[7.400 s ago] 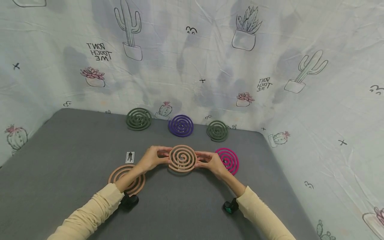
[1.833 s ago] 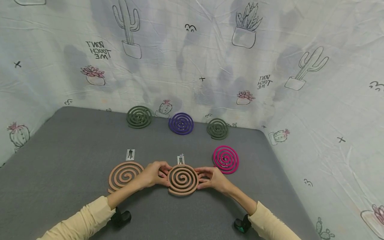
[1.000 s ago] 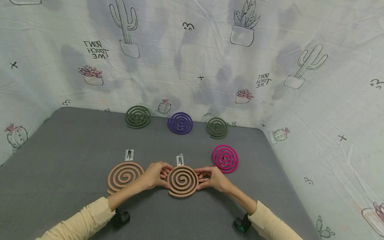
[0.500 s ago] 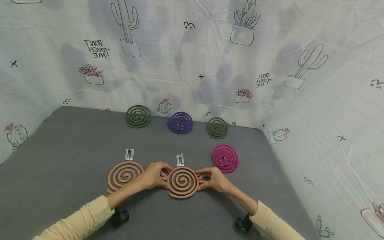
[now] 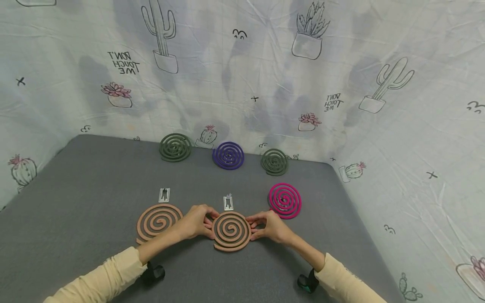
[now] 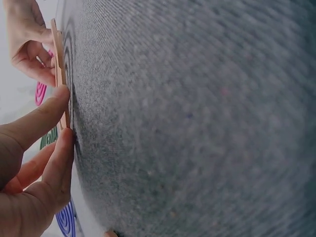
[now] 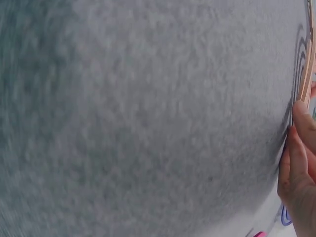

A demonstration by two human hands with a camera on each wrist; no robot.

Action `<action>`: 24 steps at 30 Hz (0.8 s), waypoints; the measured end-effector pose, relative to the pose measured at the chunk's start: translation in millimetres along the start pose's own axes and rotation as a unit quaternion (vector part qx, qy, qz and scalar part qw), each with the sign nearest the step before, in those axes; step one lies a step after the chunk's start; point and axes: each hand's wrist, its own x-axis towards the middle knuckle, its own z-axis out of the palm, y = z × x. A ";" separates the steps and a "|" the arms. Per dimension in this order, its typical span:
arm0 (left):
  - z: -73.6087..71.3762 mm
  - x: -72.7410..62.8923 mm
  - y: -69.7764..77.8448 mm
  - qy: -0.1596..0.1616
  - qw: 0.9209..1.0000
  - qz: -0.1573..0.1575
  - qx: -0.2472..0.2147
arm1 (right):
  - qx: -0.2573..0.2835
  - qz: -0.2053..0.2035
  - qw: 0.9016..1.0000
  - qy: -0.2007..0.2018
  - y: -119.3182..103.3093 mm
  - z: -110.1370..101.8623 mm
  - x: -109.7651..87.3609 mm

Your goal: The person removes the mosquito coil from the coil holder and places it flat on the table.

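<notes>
Both hands hold one tan mosquito coil [image 5: 231, 231] by its opposite edges, thumbs on the near side. My left hand [image 5: 195, 222] pinches its left rim, and my right hand [image 5: 272, 227] pinches the right rim. In the left wrist view the coil [image 6: 60, 74] lies flat a little above the cloth, its spiral shadow beneath. Just beyond it is a small metal coil stand [image 5: 228, 203] with a raised tip. A second tan coil [image 5: 151, 223] lies on the left, partly covered by my left forearm, with another metal stand [image 5: 164, 195] behind it.
A pink coil [image 5: 285, 200] sits over a stand to the right. Along the back are a dark green coil [image 5: 175, 147], a purple coil [image 5: 228, 155] and another green coil [image 5: 274, 162]. A patterned cloth wall [image 5: 242, 84] rises behind the grey table [image 5: 94, 181].
Earlier the held tan coil was over the middle stand; both hands have since brought it nearer me, and that stand is uncovered. Over the last second it has barely moved.
</notes>
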 end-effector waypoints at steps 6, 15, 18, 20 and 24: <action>1.4 1.4 0.9 0.003 1.000 -0.001 0.005 | 0.004 -0.013 1.000 -0.019 5.6 -5.0 1.3; 2.3 3.0 -0.8 0.006 0.999 0.009 0.031 | 0.010 -0.028 1.000 -0.011 10.0 -5.4 2.7; 3.0 3.2 -0.3 0.007 0.999 0.004 0.034 | 0.008 -0.028 1.000 -0.005 10.3 -4.6 2.7; 4.0 3.2 0.3 0.008 1.000 -0.004 0.030 | 0.007 -0.028 1.000 -0.002 10.4 -4.2 2.7; 6.1 3.6 0.7 0.010 1.000 -0.017 0.023 | 0.002 -0.035 0.999 0.001 11.1 -3.8 2.3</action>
